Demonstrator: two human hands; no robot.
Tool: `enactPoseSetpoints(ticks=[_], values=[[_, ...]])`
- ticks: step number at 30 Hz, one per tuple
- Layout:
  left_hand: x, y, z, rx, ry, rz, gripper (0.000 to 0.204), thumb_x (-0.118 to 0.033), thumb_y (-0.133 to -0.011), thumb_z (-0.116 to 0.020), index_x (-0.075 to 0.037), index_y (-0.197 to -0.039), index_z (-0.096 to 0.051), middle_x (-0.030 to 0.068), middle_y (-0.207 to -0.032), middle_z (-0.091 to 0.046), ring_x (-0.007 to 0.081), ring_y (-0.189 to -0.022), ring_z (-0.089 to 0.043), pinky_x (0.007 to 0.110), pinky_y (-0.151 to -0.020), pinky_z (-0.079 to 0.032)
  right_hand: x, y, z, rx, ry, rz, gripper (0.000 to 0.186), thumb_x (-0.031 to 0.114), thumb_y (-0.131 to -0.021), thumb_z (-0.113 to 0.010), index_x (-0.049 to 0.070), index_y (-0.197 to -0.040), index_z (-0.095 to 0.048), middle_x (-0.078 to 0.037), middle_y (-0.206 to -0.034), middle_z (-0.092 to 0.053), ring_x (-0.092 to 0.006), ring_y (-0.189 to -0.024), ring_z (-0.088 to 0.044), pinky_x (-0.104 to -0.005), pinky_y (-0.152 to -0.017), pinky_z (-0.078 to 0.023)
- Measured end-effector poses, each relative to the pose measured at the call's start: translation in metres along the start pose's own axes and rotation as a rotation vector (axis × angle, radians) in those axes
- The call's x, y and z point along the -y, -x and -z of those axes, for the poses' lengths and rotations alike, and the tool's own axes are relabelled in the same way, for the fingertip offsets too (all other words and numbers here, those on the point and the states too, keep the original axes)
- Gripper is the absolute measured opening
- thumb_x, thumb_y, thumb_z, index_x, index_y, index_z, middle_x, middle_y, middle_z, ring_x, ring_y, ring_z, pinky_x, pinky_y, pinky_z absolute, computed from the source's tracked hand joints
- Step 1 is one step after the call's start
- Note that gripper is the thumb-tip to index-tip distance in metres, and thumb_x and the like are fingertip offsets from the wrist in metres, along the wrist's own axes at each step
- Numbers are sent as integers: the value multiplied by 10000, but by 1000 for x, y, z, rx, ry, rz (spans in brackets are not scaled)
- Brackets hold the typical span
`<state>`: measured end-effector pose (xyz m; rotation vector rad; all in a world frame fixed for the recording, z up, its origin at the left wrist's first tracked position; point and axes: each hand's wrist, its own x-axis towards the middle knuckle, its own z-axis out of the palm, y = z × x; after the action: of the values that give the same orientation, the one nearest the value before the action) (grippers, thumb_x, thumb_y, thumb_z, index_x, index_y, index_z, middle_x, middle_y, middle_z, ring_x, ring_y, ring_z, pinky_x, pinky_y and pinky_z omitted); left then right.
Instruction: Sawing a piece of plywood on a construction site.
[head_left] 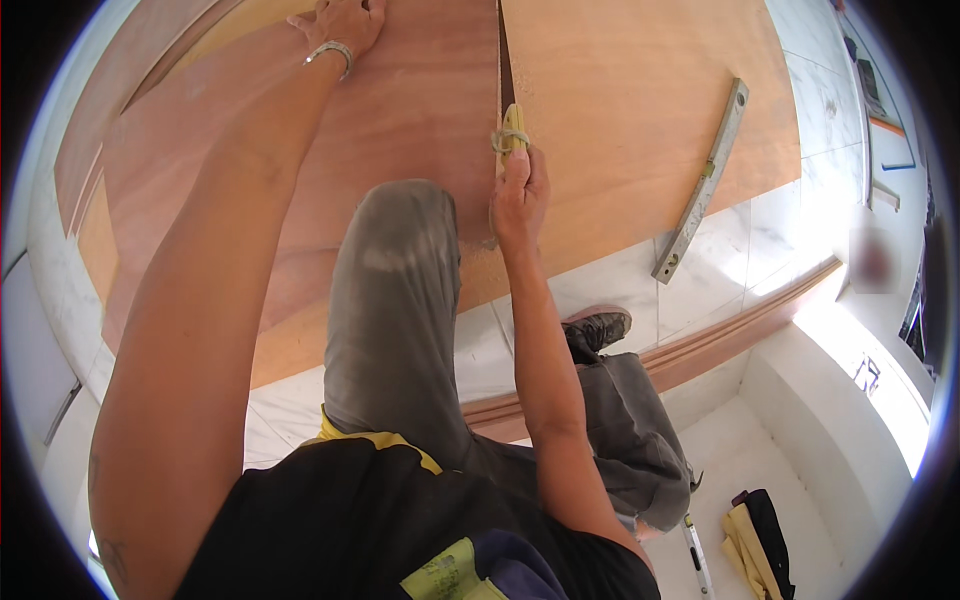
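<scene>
My right hand [520, 195] grips the yellow handle of a handsaw [512, 130], whose blade runs up into a straight cut in a large reddish plywood sheet [400, 110]. My left hand [340, 22], with a metal bracelet on the wrist, presses flat on the plywood far ahead, left of the cut. My left knee in grey trousers rests on the sheet just left of the saw. Sawdust lies by the near end of the cut.
A long metal spirit level [700, 185] lies on the plywood at the right. My right foot in a worn shoe [600, 325] stands on white tiles. A wooden strip [720, 340] edges a lower white floor with yellow and black cloth [755, 535].
</scene>
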<state>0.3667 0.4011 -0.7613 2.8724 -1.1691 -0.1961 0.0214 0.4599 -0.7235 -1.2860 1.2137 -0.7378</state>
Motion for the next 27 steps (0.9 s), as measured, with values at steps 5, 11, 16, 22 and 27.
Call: enactPoseSetpoints(ticks=[5,11,16,22,27], values=[[1,0,-2,17,17,16,570,-569,-1008,-314,-190,-1226,-681,51,-1316,-622,312,-1351,-458,779,-1119,-97,-5,16,6,-13,-12,-26,315,246,-1052,-478,-4,-1144,-646,-18,-831,-549,-104,-737,-466,-284,-658,-411],[3,-3,-6,-64,-9,17,582,-576,-1010,-316,-190,-1258,-674,56,-1332,-616,312,-1352,-458,767,-1123,-84,4,3,0,-35,-15,41,302,229,-1050,-473,-7,-1125,-645,-16,-831,-536,-99,-724,-457,-287,-642,-399],[0,3,7,-10,24,-11,574,-568,-1014,-318,-188,-1268,-666,54,-1331,-614,315,-1359,-448,781,-1117,-62,6,-22,-8,9,21,-109,294,231,-1048,-474,1,-1093,-651,-27,-837,-564,-97,-731,-468,-290,-637,-397],[-7,17,15,-189,-30,-21,467,-373,-1049,-377,-56,-1200,-685,215,-1261,-649,376,-1219,-570,492,-1093,-384,-1,-9,-3,-3,11,114,289,288,-1077,-442,43,-1075,-596,54,-590,-387,-31,-467,-354,-236,-422,-310],[9,-15,-9,-105,143,-355,490,-447,-1031,-358,-93,-1156,-674,153,-1252,-643,341,-1211,-559,516,-1096,-343,4,-8,-1,-13,21,1,298,236,-1053,-469,2,-1095,-649,-18,-818,-569,-97,-706,-472,-282,-636,-416]])
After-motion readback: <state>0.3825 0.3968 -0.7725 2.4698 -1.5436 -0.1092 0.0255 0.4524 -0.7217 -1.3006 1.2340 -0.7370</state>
